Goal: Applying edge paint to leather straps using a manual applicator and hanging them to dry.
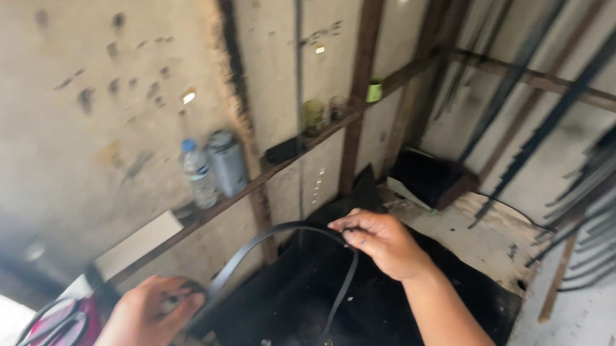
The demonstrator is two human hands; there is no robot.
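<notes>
A narrow black rubber strip [275,235] arcs between my two hands. My left hand [147,320], low in the view, is closed around one end of it. My right hand [384,242] pinches the strip near the top of the arc, and a free end [336,306] hangs down from there. Under both hands lies a large black sheet [353,323] spread over a work surface.
A wooden ledge [270,169] on the wall carries a plastic water bottle [197,173], a grey canister [228,161], glass jars [314,116] and a green cup [375,90]. Dark metal bars [612,182] lean at the right. A black box [430,177] sits in the corner. Pink object [67,323] bottom left.
</notes>
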